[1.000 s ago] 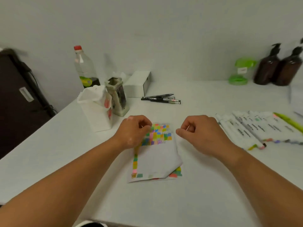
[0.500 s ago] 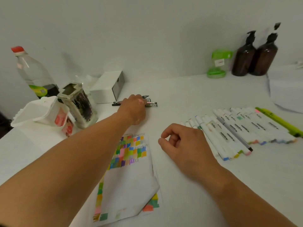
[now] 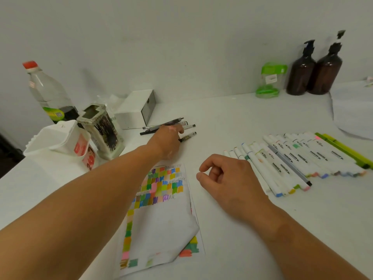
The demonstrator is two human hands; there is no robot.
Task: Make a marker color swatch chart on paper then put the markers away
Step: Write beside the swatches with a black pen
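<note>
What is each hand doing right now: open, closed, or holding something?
Left hand: on the pens, fingers hidden; its grip cannot be told.
Right hand: fingers loosely curled, holding nothing; open.

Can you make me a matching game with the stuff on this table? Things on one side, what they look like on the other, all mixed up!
Things:
1. markers
2. clear bottle
3. brown bottles
4. paper

Looks:
A. red cap on top
B. black pumps on top
C. lying side by side in a row
D. coloured squares, one corner curled up

Pairs: 1-C, 2-A, 3-B, 4-D
</note>
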